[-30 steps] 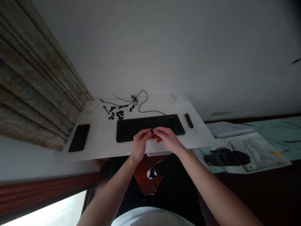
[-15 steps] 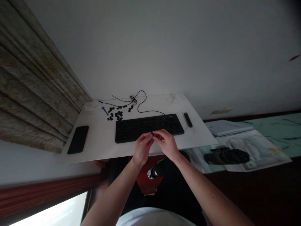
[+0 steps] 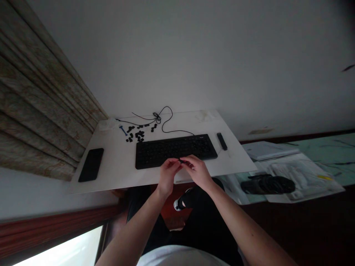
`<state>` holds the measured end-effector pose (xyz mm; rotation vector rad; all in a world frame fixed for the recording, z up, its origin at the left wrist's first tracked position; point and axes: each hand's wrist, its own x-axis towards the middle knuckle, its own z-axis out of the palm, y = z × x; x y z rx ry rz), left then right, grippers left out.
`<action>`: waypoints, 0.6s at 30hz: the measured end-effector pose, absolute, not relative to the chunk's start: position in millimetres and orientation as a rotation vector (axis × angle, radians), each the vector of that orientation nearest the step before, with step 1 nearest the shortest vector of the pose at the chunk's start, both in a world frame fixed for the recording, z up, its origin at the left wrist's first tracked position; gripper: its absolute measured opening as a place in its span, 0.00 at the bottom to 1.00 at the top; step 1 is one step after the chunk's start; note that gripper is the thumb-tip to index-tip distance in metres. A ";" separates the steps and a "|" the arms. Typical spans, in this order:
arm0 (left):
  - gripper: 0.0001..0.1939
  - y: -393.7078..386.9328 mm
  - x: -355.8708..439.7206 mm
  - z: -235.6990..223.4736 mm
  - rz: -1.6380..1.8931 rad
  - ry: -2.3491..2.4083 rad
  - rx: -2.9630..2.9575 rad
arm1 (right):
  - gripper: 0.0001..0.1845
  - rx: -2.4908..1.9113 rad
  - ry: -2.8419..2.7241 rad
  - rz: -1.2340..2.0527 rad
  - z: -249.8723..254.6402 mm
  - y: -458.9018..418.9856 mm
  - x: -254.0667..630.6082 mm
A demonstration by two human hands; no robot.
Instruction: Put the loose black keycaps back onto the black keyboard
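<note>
My left hand [image 3: 168,174] and my right hand [image 3: 196,171] meet just in front of the black keyboard [image 3: 174,151], pinching a small black piece, probably a keycap [image 3: 181,160], between their fingertips. The piece is mostly hidden by my fingers. Beyond the keyboard, several loose black keycaps [image 3: 135,133] lie on the white desk board [image 3: 119,162], with a small blue tool [image 3: 123,130] at their left. A thin black cable [image 3: 163,123] runs from the keyboard's back edge and loops into a knot.
A black phone [image 3: 91,164] lies at the desk's left and a black remote [image 3: 222,141] to the keyboard's right. A pleated curtain [image 3: 36,103] hangs left. Papers and a dark shoe [image 3: 267,184] lie on a lower surface at right. My legs are below.
My hands have shifted slightly toward the front edge of the keyboard, still holding the small piece between them. The view has turned a little, and nothing on the desk has visibly moved.
</note>
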<state>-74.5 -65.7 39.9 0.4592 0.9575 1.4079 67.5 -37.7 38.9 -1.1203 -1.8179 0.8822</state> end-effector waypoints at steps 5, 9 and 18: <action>0.12 -64.4 -74.8 40.8 1.412 1.050 0.578 | 0.10 -1.135 -1.857 0.821 35.8 -37.1 68.9; 0.12 -65.2 -75.2 41.1 1.400 1.068 0.600 | 0.11 -1.147 -1.888 0.787 35.0 -37.7 69.1; 0.11 -64.8 -75.9 40.2 1.370 1.124 0.629 | 0.11 -1.137 -1.949 0.732 33.5 -38.6 69.7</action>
